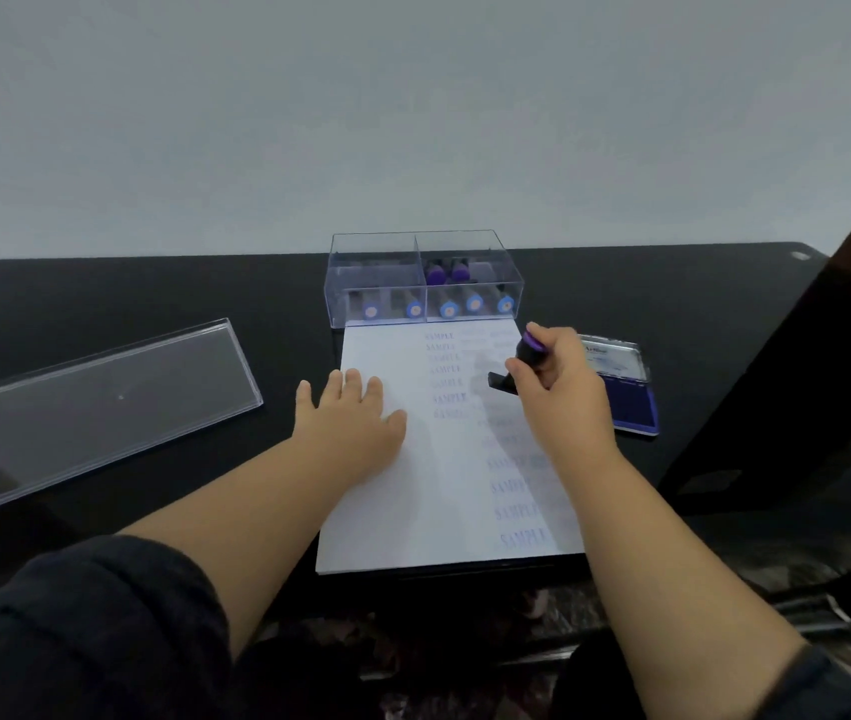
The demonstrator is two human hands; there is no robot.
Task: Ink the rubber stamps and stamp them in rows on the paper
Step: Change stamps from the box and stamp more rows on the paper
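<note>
A white sheet of paper (413, 491) lies on the black table, printed with columns of blue "SAMPLE" marks. My left hand (353, 418) rests flat on the sheet's left part, fingers straight. My right hand (561, 387) grips a black rubber stamp with a purple top (530, 356), held just above the paper's upper right area, its black base (501, 383) pointing left. An open blue ink pad (626, 397) lies right of the paper, partly hidden by my right hand.
A clear plastic box (421, 278) with several more stamps stands behind the paper. Its clear lid (96, 407) lies on the table (153, 293) at the left. A dark panel (797, 387) rises at the right edge.
</note>
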